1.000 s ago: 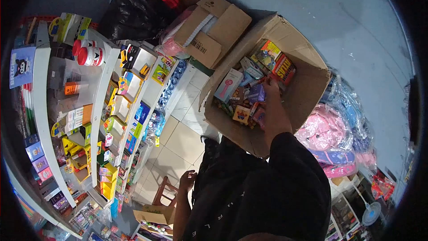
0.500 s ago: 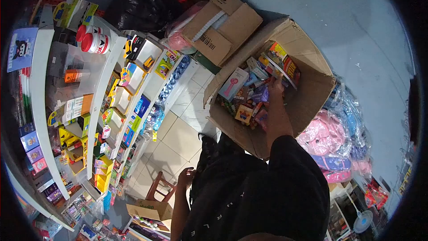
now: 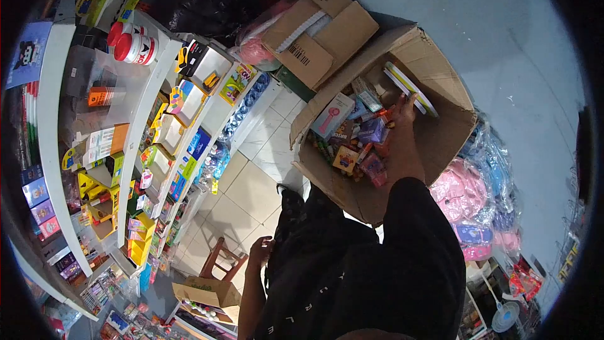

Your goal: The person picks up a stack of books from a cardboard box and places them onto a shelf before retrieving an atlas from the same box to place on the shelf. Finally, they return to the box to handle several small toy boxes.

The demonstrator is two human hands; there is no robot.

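Pale floor tiles [image 3: 239,182] are running between the white shelves [image 3: 49,126] and the large carton [image 3: 443,88] we are reaching into. Nearest, our black clothing [image 3: 371,271] is filling the lower view, and our left hand [image 3: 260,252] is hanging beside it, fingers bent; we cannot tell whether it is gripping anything.

Farther out, our right hand [image 3: 404,113] is reaching inside the carton, and its fingers seem to be closing on the thin books [image 3: 397,80]. These are standing on edge beyond the packet pile, within the carton walls. Their long axis is running slantwise, from upper left to lower right in our view; the narrow pale edges are facing us, the covers turning away.

Beside them, the pink-and-white box [image 3: 330,115], the purple packet [image 3: 374,130] and the small orange box [image 3: 345,159] are lying loose, at mixed angles, in no rows. Nothing is leaving the carton in our fingers.

Past its rim, wrapped pink bags [image 3: 462,192] are leaning to the right, while the smaller carton [image 3: 313,63] and the black plastic bag [image 3: 204,3] are sitting beyond.
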